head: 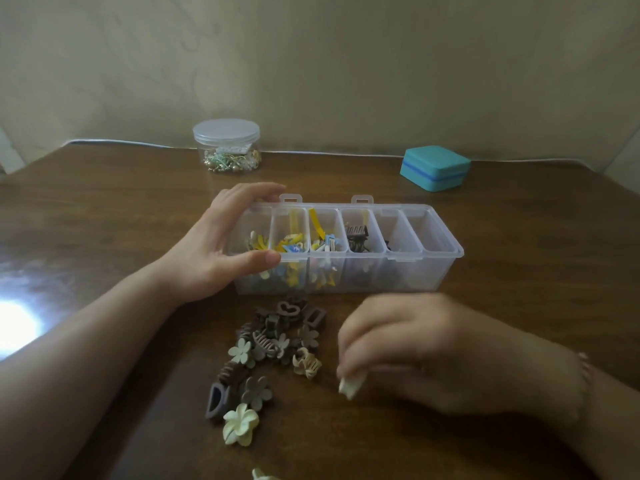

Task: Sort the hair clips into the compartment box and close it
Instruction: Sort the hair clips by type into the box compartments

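A clear plastic compartment box [440,261] stands open in the middle of the brown table, with several compartments in a row. The left ones hold yellow, blue and white clips, a middle one holds brown clips, and the two at the right look empty. My left hand [221,247] grips the box's left end, thumb on the front wall and fingers over the back rim. A pile of brown, beige and cream hair clips [266,344] lies in front of the box. My right hand [408,348], blurred, pinches a cream clip [351,388] just right of the pile.
A round clear jar [227,147] with small trinkets stands at the back left. A teal case [434,168] sits at the back right. Another pale clip [261,474] shows at the bottom edge. A bright glare lies on the table's left side.
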`<state>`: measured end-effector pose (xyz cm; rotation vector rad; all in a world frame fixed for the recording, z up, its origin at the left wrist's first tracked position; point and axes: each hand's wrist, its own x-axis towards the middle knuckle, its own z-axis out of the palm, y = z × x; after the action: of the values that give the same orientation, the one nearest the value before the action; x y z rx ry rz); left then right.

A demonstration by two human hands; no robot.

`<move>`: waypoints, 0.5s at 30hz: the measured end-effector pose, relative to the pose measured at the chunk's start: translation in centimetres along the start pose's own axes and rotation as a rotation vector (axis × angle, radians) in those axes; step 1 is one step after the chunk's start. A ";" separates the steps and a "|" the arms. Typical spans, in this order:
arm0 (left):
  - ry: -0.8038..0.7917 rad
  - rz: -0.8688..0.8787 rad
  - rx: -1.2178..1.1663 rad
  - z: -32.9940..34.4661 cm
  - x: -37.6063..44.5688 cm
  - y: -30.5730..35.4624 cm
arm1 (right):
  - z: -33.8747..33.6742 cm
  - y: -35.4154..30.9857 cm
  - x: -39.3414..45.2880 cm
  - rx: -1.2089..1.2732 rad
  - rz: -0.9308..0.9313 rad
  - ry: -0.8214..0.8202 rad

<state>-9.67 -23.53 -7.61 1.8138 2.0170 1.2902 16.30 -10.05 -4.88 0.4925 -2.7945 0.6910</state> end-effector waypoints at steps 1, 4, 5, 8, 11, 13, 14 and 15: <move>-0.001 -0.002 -0.003 0.0 0.0 0.0 | -0.4 0.2 -0.1 0.023 0.023 0.137; -0.002 -0.003 -0.007 0.0 0.0 0.0 | -2.3 1.2 -0.2 -0.107 0.166 0.578; -0.001 -0.002 -0.006 0.0 -0.1 0.1 | -2.8 1.7 -0.2 -0.169 0.231 0.670; -0.002 -0.003 -0.012 0.1 -0.1 0.1 | -2.9 3.4 -0.5 -0.237 0.404 0.703; -0.001 -0.003 -0.012 0.1 -0.1 0.1 | -2.4 3.8 -0.6 -0.309 0.433 0.661; 0.001 -0.003 -0.008 0.0 -0.1 0.1 | -2.1 2.9 -0.2 -0.379 0.338 0.694; 0.000 -0.004 -0.005 0.0 -0.1 0.1 | -1.8 2.4 0.0 -0.407 0.271 0.688; -0.002 -0.008 -0.003 0.0 -0.1 0.1 | -1.4 1.9 0.3 -0.423 0.200 0.650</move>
<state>-9.52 -23.64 -7.61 1.8026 2.0182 1.2885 15.55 -7.88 -4.37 -0.0890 -2.2761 0.2127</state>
